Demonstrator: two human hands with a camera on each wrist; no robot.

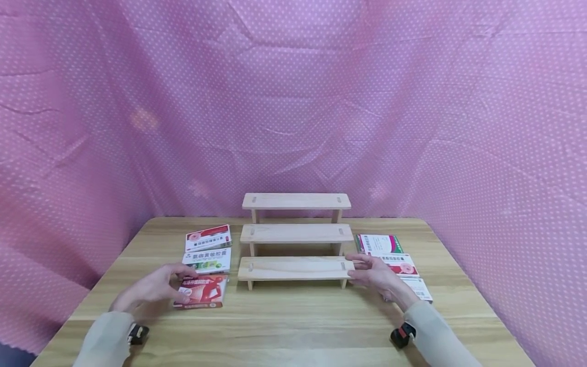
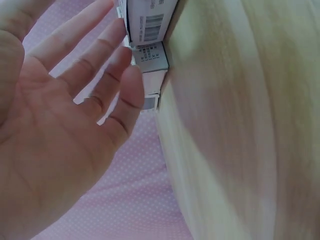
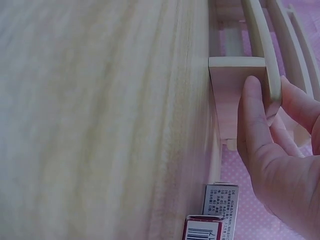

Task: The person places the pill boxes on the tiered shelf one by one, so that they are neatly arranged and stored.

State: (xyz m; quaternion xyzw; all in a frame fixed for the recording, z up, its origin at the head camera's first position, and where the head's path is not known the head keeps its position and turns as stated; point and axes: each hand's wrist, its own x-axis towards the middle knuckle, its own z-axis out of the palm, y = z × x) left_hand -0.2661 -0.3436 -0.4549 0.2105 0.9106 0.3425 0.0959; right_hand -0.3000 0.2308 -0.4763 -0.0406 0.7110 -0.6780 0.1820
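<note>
A wooden three-tier display stand stands on the table. My right hand grips the right end of its lowest shelf; the right wrist view has digits on both faces of the board. At the left, my left hand is spread at the left edge of a red medicine box, its fingers loosely bent. In the left wrist view the palm faces the camera and the fingertips are beside the box ends. Whether they touch is unclear.
Behind the red box lie a white-and-green medicine box and a red-and-white one. To the stand's right lie three more, including a green-and-white box and a red-and-white box. A pink dotted cloth hangs behind the table.
</note>
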